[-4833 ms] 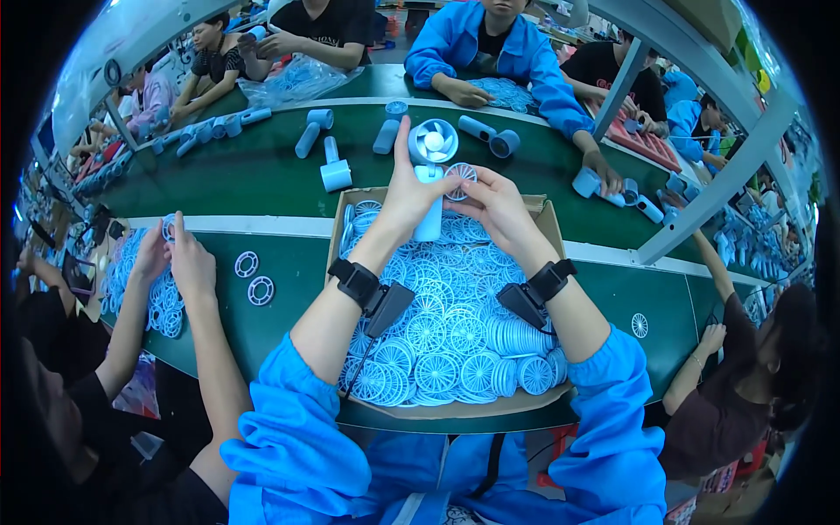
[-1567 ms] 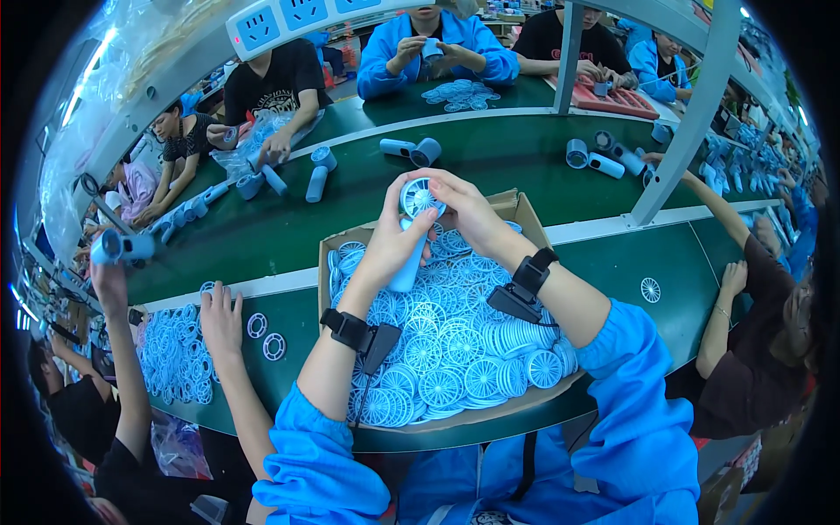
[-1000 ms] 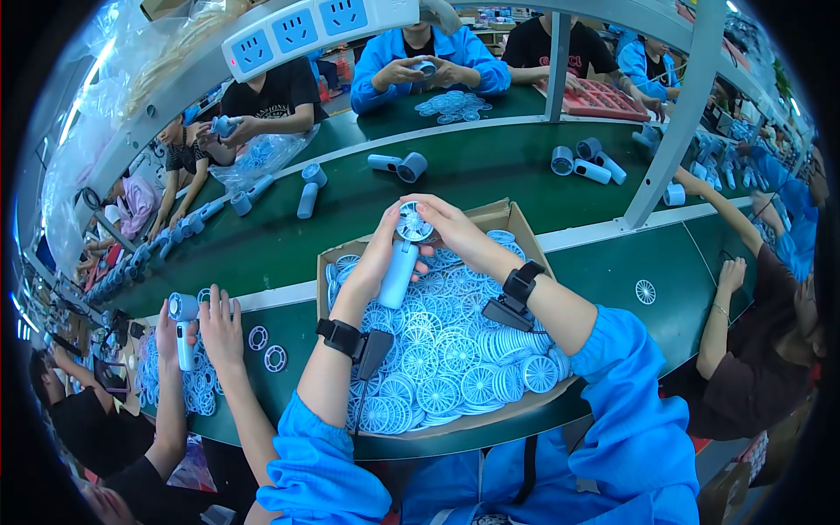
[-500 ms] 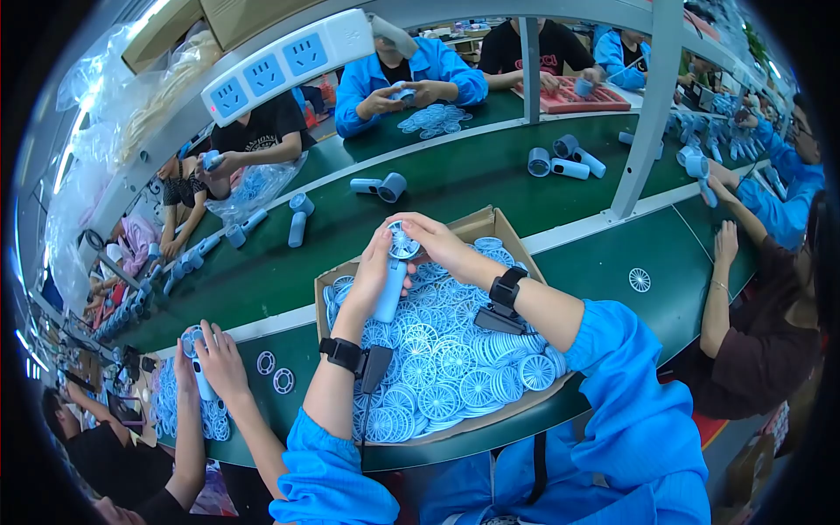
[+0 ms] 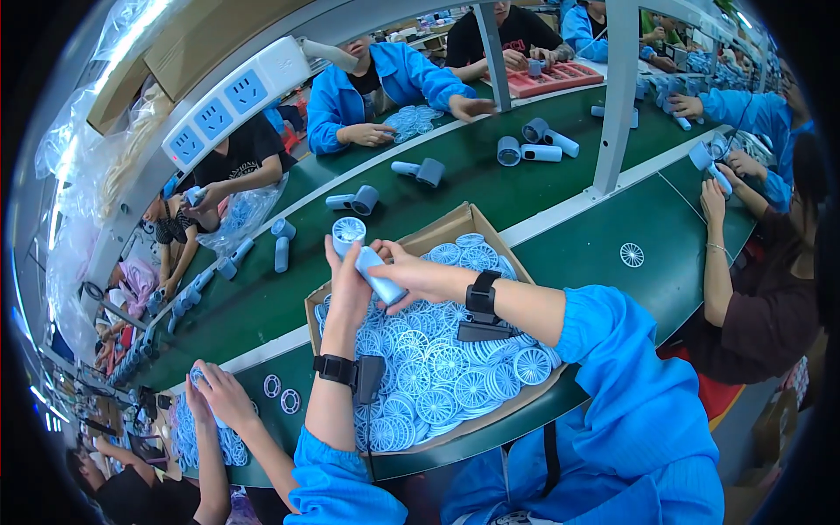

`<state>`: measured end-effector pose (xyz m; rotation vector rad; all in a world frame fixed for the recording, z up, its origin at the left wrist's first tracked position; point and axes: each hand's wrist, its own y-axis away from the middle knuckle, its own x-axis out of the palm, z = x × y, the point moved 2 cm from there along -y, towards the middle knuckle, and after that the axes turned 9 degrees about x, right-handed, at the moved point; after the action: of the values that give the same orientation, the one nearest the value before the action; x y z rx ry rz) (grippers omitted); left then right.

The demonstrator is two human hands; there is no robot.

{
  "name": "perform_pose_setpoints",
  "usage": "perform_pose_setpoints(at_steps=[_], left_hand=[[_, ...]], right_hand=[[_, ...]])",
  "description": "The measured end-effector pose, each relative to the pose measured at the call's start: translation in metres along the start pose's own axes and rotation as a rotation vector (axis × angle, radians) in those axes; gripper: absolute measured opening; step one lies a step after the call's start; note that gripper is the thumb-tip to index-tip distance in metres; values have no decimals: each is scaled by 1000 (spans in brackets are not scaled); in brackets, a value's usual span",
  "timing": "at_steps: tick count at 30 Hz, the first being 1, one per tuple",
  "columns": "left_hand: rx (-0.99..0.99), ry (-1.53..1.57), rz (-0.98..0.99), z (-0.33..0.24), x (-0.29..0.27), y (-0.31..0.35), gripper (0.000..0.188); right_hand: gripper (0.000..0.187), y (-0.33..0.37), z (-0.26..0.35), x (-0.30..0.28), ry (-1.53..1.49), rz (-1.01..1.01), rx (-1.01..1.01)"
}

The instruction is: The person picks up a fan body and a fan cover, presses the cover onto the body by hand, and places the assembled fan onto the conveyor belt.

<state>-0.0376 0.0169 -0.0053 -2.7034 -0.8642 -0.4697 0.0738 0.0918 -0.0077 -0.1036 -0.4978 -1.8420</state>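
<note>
Above the far left part of a cardboard box (image 5: 497, 238) I hold a light blue handheld fan (image 5: 348, 231). Its round head, with a spoked grille on its face, points up and left, and the handle slants down to the right. My left hand (image 5: 348, 293) is closed around the fan just below the head. On the handle, my right hand (image 5: 420, 278) grips with thumb and fingers. Beneath both hands the box is filled with light blue spoked fan grilles (image 5: 436, 405), lying flat or stacked on edge. Each of my wrists wears a black strap with a small device.
Several fans (image 5: 354, 200) lie on the green belt beyond the box. A single grille (image 5: 631, 255) lies on the table at right, and two rings (image 5: 290, 401) at left. A metal post (image 5: 615, 96) and a power strip (image 5: 232, 96) stand ahead. Co-workers' hands (image 5: 219, 394) work at both sides.
The fan has moved left and its handle now slants right. My right hand has shifted from the head to the handle. Across the belt, a co-worker's hand has reached out, and another fan lies there.
</note>
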Motion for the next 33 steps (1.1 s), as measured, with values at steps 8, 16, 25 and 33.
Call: perform_pose_setpoints(at_steps=[8, 16, 25, 33], left_hand=[[21, -343, 59, -7, 6, 3, 58], [45, -452, -129, -4, -3, 0, 27], [-117, -714, 129, 14, -8, -4, 29], [-74, -1080, 552, 26, 7, 10, 24]], right_hand=[[32, -8, 7, -11, -294, -24, -102], [27, -4, 12, -3, 67, 35, -201], [28, 17, 76, -61, -431, 3, -354], [26, 58, 42, -259, -420, -932, -514]])
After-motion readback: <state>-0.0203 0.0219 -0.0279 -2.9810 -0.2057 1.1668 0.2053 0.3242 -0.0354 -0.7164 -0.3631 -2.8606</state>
